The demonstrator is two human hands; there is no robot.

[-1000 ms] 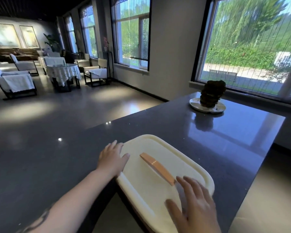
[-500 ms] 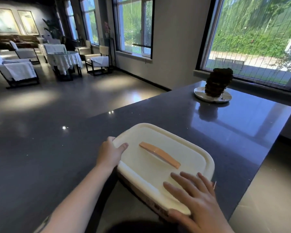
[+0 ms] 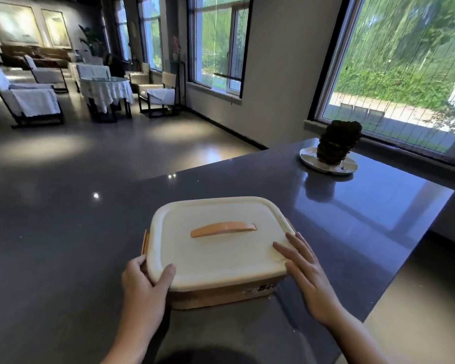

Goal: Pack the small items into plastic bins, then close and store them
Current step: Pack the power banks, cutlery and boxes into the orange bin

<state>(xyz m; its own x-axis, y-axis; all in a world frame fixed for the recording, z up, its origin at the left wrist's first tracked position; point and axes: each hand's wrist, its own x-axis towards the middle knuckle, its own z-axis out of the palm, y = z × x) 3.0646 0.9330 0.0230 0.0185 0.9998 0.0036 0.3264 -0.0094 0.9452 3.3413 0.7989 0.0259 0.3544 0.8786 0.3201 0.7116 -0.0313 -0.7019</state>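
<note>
The bin (image 3: pixel 216 253) sits near the front edge of the worktop (image 3: pixel 63 245), lid on. Your left hand (image 3: pixel 142 282) curls around its front left corner, and your right hand (image 3: pixel 307 274) lies flat and open on the right rim. It looks hard, smooth and maybe slippery, so hold both sides or the orange handle (image 3: pixel 222 228)

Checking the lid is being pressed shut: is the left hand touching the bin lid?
Touching. The head view shows the left hand gripping the lid at its near-left corner, thumb lying on top.

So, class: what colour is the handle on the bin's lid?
Orange, or peach: the handle shows best in the head view.
</note>
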